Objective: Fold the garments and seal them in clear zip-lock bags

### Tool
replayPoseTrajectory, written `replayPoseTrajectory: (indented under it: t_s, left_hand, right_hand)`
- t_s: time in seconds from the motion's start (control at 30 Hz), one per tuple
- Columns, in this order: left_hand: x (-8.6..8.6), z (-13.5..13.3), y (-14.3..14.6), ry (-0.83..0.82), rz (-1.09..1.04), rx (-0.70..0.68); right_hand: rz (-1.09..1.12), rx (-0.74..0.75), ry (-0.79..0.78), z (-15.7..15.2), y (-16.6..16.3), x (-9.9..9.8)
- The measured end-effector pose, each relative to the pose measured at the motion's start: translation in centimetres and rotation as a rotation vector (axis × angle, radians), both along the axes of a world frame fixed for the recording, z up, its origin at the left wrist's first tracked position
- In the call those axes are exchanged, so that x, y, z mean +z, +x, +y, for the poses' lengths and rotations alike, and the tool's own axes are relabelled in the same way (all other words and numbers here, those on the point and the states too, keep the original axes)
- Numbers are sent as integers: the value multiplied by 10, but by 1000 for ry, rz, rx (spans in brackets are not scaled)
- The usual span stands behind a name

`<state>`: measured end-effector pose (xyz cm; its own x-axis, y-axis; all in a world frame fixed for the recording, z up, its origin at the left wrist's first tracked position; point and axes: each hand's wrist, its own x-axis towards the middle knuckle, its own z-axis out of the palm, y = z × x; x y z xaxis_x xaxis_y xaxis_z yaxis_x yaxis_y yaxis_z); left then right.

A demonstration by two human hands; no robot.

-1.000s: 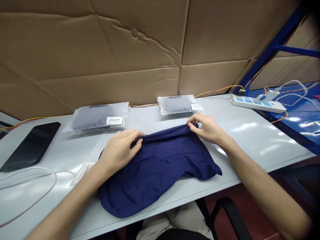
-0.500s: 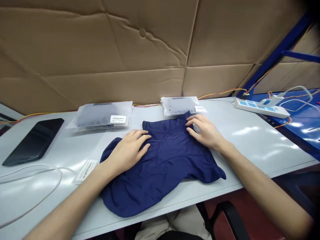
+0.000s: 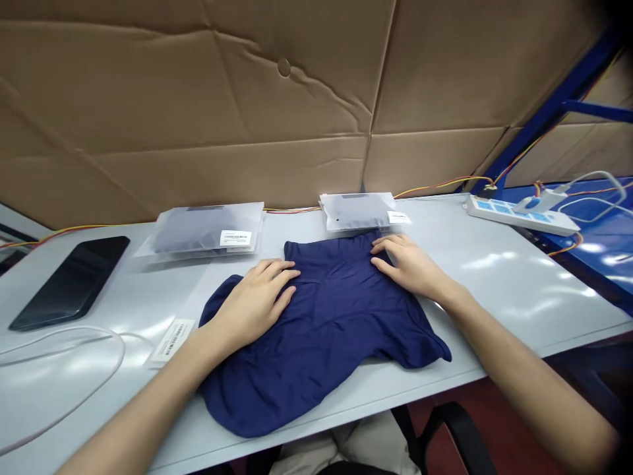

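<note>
The navy knit garment (image 3: pixel 316 349) lies flat at the middle of the worktop (image 3: pixel 514 290), near its near edge, with one sleeve-like corner extending right. Both grips are open, neither pinching. The left hand (image 3: pixel 252 303) presses palm-down on the garment's left-centre with fingers spread, and the right hand (image 3: pixel 413 267) rests near the far edge with fingers slightly curved. For smoothing, keep the palms flat and the fingers spread, applying even, light pressure so the knit does not bunch or stretch. Two frosted plastic bags stand just beyond the garment: the left bag (image 3: pixel 208 229) and the right bag (image 3: pixel 357 211). Each lies flat, carries a white barcode label, and holds a dark, flat item; the frosting hides what the items are. A black smartphone (image 3: pixel 69 284) lies to the far left.
</note>
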<state>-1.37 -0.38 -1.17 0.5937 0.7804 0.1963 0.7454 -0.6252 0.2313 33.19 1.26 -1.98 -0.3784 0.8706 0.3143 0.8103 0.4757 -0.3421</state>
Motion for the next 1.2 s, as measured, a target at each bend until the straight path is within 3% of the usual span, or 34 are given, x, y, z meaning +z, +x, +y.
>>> replayPoseTrajectory:
  t_s: [0.6, 1.2]
  left_hand:
    - [1, -1, 0, -18, 13, 4]
    - [3, -2, 0, -27, -11, 9]
  right_hand:
    - [49, -5, -89, -4, -1, 3]
    - [57, 5, -52, -1, 1, 2]
